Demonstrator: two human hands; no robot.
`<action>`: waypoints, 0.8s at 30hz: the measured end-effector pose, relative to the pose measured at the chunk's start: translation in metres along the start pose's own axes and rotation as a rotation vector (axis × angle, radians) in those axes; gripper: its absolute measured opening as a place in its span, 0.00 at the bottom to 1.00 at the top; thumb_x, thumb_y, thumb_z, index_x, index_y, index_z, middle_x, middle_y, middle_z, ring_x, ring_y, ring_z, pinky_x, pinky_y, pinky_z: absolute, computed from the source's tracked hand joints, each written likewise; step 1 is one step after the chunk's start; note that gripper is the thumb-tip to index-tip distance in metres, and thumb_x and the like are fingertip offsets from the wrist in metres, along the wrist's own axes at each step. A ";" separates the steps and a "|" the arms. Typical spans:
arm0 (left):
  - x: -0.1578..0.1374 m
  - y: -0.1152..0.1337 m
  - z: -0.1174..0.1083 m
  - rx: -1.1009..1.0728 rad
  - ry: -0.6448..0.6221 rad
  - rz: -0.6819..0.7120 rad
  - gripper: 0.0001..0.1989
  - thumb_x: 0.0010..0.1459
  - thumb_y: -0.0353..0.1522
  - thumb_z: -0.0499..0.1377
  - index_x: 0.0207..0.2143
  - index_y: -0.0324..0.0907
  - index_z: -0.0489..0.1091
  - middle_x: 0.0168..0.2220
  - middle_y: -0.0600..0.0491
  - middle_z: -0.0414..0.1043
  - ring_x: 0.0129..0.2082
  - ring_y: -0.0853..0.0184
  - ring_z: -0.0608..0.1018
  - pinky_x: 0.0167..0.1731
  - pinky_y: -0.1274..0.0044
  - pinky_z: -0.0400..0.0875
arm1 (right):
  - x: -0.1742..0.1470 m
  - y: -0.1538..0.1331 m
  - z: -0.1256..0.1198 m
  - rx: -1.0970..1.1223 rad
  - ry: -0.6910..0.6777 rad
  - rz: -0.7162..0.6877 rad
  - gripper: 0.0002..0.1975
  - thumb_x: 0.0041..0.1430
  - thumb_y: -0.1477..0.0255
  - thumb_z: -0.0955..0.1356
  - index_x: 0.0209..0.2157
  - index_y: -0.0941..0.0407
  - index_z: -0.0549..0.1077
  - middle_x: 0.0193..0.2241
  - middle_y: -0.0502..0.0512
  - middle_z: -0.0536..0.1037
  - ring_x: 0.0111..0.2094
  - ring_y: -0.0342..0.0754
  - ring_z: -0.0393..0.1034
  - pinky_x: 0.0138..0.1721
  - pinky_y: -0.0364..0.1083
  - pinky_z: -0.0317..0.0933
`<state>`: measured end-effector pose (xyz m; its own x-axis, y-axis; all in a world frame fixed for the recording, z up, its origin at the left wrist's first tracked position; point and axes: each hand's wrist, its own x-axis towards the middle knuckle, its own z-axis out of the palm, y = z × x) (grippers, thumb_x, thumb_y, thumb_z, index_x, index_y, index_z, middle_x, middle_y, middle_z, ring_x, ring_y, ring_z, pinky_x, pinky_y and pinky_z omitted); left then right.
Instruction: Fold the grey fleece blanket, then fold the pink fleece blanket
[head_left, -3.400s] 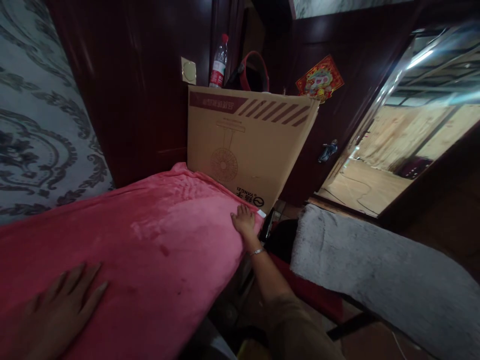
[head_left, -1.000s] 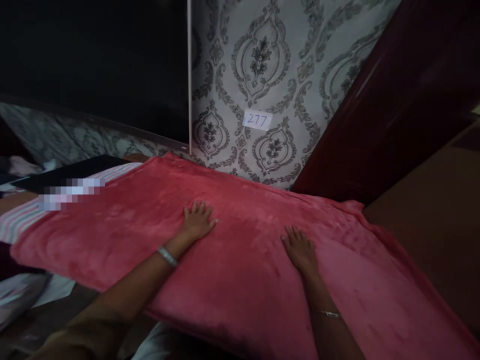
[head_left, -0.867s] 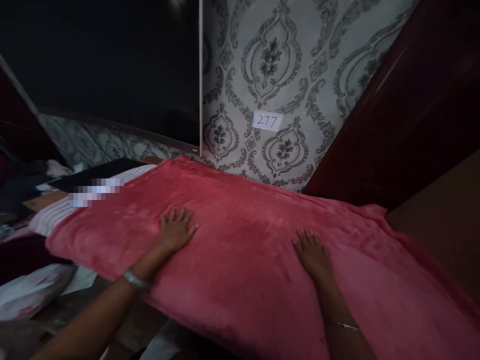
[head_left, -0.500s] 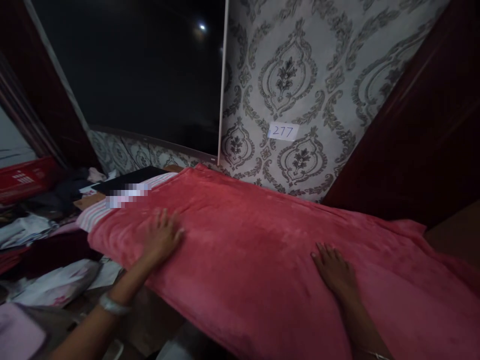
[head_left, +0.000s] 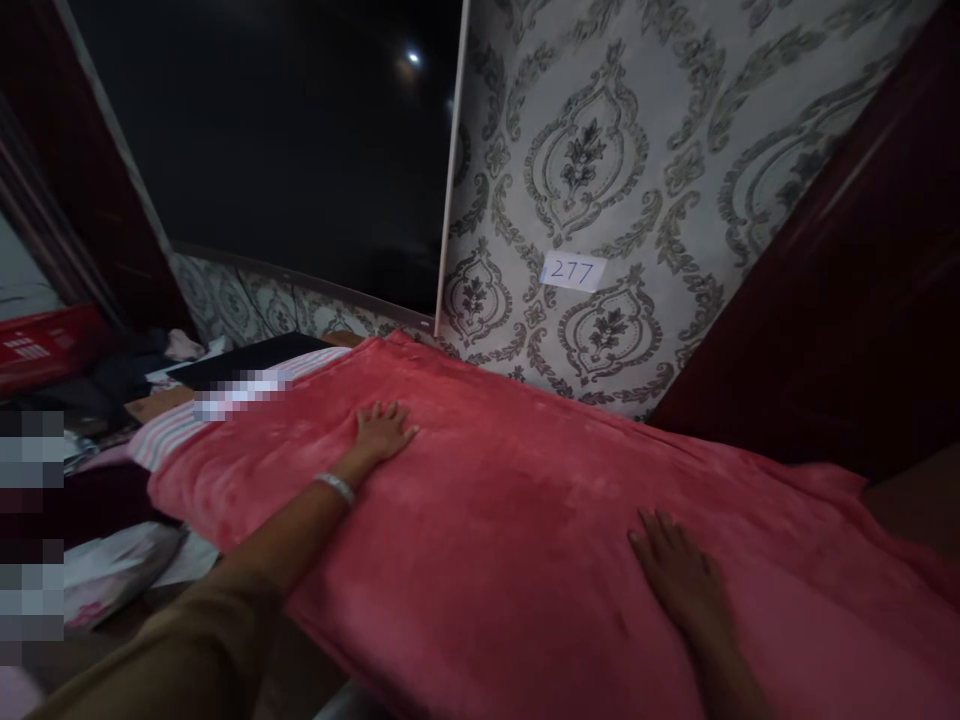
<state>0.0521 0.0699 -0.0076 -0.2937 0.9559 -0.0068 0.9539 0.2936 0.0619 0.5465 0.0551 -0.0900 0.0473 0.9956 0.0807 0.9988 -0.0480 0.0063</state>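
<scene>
A red plush blanket (head_left: 510, 520) is spread over a raised surface and hangs down at the near side. My left hand (head_left: 382, 432) lies on its left half, fingers spread, with a pale band on the wrist. On the blanket's right half rests my right hand (head_left: 679, 572), palm down with the fingers stretched out. Neither hand grips the cloth. At the left end a striped cloth (head_left: 161, 435) shows from beneath the blanket.
A large dark television screen (head_left: 277, 140) hangs over the far left. A paper marked 277 (head_left: 574, 271) is stuck on the patterned wall (head_left: 495, 120). A black flat item (head_left: 232, 360) and piled bags (head_left: 124, 570) are on the left. Dark red wood (head_left: 810, 300) stands at right.
My left hand has slid right and away from me across the blanket. My right hand stays in about the same place on the cloth. The view has shifted slightly.
</scene>
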 end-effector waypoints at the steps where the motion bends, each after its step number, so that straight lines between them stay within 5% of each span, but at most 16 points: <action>1: -0.008 -0.021 -0.002 0.011 0.016 -0.043 0.34 0.65 0.49 0.42 0.69 0.46 0.53 0.72 0.44 0.45 0.71 0.44 0.49 0.63 0.44 0.44 | 0.001 0.001 0.002 0.001 0.001 0.001 0.34 0.67 0.57 0.50 0.70 0.51 0.55 0.71 0.54 0.53 0.70 0.57 0.48 0.64 0.62 0.51; 7: -0.080 -0.153 -0.010 0.049 0.112 -0.346 0.35 0.66 0.47 0.38 0.70 0.42 0.51 0.72 0.42 0.45 0.71 0.41 0.48 0.62 0.42 0.46 | 0.006 0.008 0.017 0.015 0.031 -0.004 0.35 0.65 0.55 0.51 0.69 0.50 0.57 0.70 0.54 0.55 0.69 0.58 0.49 0.63 0.63 0.52; 10: -0.113 -0.190 -0.009 -0.014 0.157 -0.452 0.35 0.66 0.47 0.37 0.70 0.39 0.51 0.72 0.41 0.44 0.70 0.39 0.49 0.61 0.42 0.49 | 0.007 0.011 0.020 0.043 0.040 0.003 0.35 0.64 0.54 0.50 0.69 0.50 0.56 0.70 0.53 0.54 0.69 0.58 0.49 0.63 0.63 0.52; 15: -0.126 -0.175 -0.012 0.057 0.267 -0.394 0.33 0.67 0.43 0.38 0.64 0.30 0.61 0.70 0.34 0.48 0.70 0.36 0.47 0.62 0.42 0.47 | 0.007 0.012 0.020 0.080 0.044 -0.004 0.36 0.64 0.54 0.49 0.69 0.51 0.58 0.70 0.53 0.55 0.69 0.60 0.49 0.62 0.65 0.52; 20: -0.105 -0.144 0.001 0.011 0.049 -0.040 0.32 0.67 0.43 0.41 0.70 0.43 0.50 0.73 0.46 0.44 0.72 0.51 0.49 0.66 0.50 0.44 | 0.002 0.008 0.012 0.120 0.073 0.005 0.37 0.64 0.54 0.48 0.68 0.52 0.58 0.69 0.56 0.56 0.69 0.60 0.50 0.62 0.65 0.52; 24: -0.120 -0.171 0.013 -0.013 0.154 -0.227 0.33 0.67 0.45 0.40 0.70 0.42 0.52 0.72 0.42 0.46 0.71 0.45 0.49 0.64 0.46 0.47 | 0.001 0.007 0.005 0.132 0.046 -0.010 0.36 0.63 0.54 0.49 0.68 0.52 0.59 0.69 0.58 0.57 0.68 0.61 0.52 0.62 0.66 0.52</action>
<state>-0.0754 -0.0949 -0.0303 -0.5067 0.8523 0.1296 0.8620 0.4990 0.0888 0.5534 0.0560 -0.0946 0.0394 0.9912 0.1265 0.9921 -0.0237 -0.1232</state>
